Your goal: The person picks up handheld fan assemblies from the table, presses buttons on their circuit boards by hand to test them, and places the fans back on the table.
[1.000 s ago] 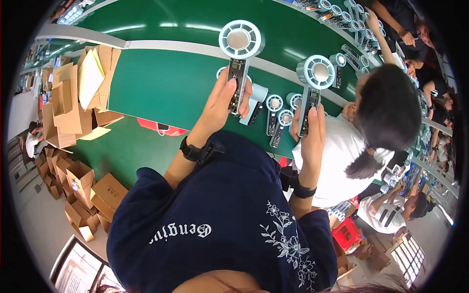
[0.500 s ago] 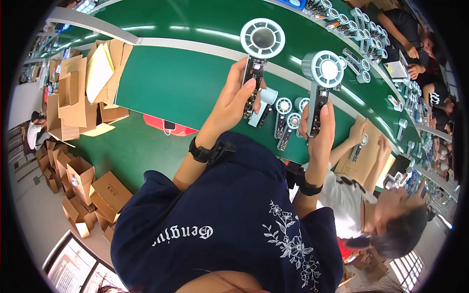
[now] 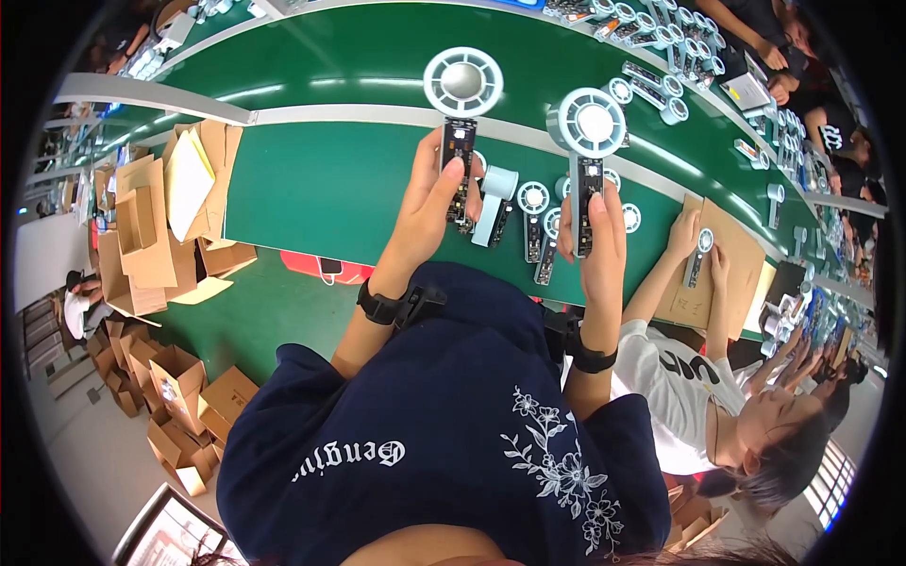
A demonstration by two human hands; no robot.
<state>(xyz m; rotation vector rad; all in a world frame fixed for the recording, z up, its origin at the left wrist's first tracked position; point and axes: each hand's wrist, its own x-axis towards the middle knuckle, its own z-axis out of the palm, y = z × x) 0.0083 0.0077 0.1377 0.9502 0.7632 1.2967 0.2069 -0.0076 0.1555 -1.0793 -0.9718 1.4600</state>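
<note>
My left hand (image 3: 422,203) is closed around the handle of a pale blue handheld fan (image 3: 460,132), thumb on its bare black circuit board. The round, ribbed head points away from me. My right hand (image 3: 606,241) grips a second pale blue fan (image 3: 589,174) the same way, its board also uncovered and its head up. Both fans are held above the green bench, side by side and apart. Between and behind my hands lie several similar fans, among them an open-handled fan (image 3: 533,200) and one turned on its side (image 3: 494,200).
A raised metal rail (image 3: 368,114) divides the bench from a green conveyor (image 3: 330,57) carrying many fans (image 3: 651,33). Flattened cartons (image 3: 142,217) stand at the left. On my right, a co-worker's hands (image 3: 684,234) hold a fan over a cardboard sheet (image 3: 736,231).
The whole view has shifted a little. Both fans now stand more to the left in the picture, and the right one is slightly more upright. My grip on each is unchanged.
</note>
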